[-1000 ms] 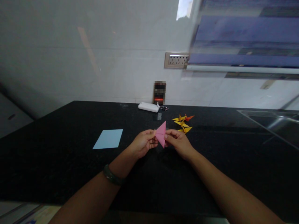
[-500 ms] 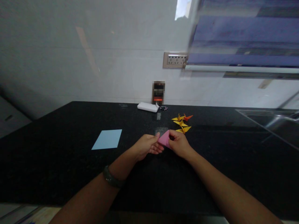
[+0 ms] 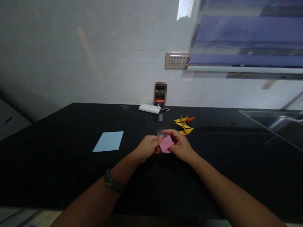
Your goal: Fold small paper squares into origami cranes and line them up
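Observation:
Over the dark counter, a folded piece of pink origami paper (image 3: 166, 144) is held between my two hands. My left hand (image 3: 149, 146) pinches its left edge, thumb on top and the other fingers curled beneath. On the other side, my right hand (image 3: 181, 145) has its thumb at the paper's lower right, partly under a flap, while its index finger arches above the far edge. A lower layer of pink shows below the upper flap. Several folded paper cranes (image 3: 186, 125), yellow and orange, stand just beyond my right hand. A flat light blue paper sheet (image 3: 109, 141) lies to the left.
Against the wall, a white oblong device (image 3: 150, 108) with a beaded strap (image 3: 165, 109) lies before a blurred dark box (image 3: 160, 94). At the right is a metal sink (image 3: 272, 121). A socket panel (image 3: 177, 60) is on the wall above the black counter (image 3: 59, 164).
The pink paper has gone from a triangular shape to a squarish flap with a layer below. My right fingers have loosened and stretched over it, and my left fingers have curled in.

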`<action>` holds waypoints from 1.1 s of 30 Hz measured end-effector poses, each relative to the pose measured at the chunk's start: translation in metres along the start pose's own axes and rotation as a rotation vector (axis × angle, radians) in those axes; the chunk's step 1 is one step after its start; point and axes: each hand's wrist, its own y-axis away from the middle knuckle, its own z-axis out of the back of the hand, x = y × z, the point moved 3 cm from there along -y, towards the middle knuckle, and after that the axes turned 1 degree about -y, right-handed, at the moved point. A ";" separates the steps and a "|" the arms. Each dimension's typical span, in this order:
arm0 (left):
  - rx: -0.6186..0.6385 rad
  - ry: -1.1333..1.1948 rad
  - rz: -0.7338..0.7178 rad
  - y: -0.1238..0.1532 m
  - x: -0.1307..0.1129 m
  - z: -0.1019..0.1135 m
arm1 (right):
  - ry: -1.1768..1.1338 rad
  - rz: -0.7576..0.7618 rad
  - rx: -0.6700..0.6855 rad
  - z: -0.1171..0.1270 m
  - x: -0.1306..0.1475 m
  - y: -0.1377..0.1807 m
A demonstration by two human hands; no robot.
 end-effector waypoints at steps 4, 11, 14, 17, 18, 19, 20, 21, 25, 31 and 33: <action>-0.180 -0.116 -0.099 -0.001 -0.004 0.007 | -0.287 -0.229 -0.111 0.003 -0.004 -0.003; -0.368 -0.295 -0.212 0.000 -0.008 0.018 | -0.250 -0.365 0.058 -0.005 -0.001 -0.001; -0.365 -0.280 -0.235 -0.002 -0.007 0.018 | -0.233 -0.330 0.056 -0.007 0.000 0.000; -0.323 -0.226 -0.207 -0.004 -0.004 0.016 | -0.222 -0.247 0.002 -0.004 -0.001 -0.002; -0.292 -0.202 -0.194 -0.004 -0.003 0.015 | -0.207 -0.226 -0.021 -0.003 -0.001 -0.003; -0.254 -0.175 -0.179 -0.004 -0.002 0.013 | -0.192 -0.210 -0.045 -0.001 -0.002 -0.004; -0.214 -0.146 -0.164 -0.004 -0.001 0.011 | -0.182 -0.198 -0.067 0.001 -0.003 -0.004; -0.178 -0.119 -0.146 -0.004 0.000 0.010 | -0.178 -0.188 -0.085 0.002 -0.003 -0.004; -0.154 -0.037 -0.087 -0.002 0.002 0.007 | -0.176 -0.193 -0.084 0.001 -0.001 -0.003; -0.208 -0.017 -0.083 0.000 -0.004 0.006 | -0.156 -0.170 -0.035 -0.007 0.003 -0.001; -0.175 -0.033 -0.062 0.000 -0.004 0.004 | -0.127 -0.146 -0.048 -0.006 0.001 -0.001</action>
